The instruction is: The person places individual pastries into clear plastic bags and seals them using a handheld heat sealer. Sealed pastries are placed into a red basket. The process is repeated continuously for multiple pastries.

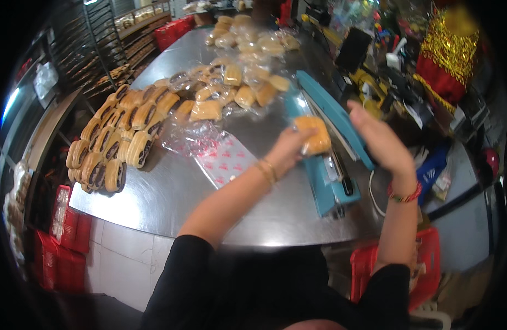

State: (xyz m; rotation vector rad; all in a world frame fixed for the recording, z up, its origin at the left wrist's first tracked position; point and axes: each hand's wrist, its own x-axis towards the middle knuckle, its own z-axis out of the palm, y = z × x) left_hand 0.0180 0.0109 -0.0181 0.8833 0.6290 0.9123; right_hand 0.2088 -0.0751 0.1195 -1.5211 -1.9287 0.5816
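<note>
In my left hand (288, 148) is a bread roll in clear plastic (313, 134), held over the lower bed of a teal impulse heat sealer (325, 189). The sealer's long arm (340, 119) is raised. My right hand (379, 138) is at the outer side of that arm, blurred, its fingers extended; whether it touches the arm I cannot tell. Left of the sealer lie a stack of printed plastic bags (226, 161) and crumpled clear film (191, 138). Wrapped rolls (206, 110) lie beyond them. Unwrapped rolls with dark filling (113, 144) are piled on the left.
All this rests on a steel table (166, 206). More wrapped rolls (247, 39) are heaped at its far end. Tools and a dark phone-like object (354, 47) crowd the right side. Red crates (59, 264) stand below left, another red crate (433, 264) below right. Racks of trays (100, 45) stand behind.
</note>
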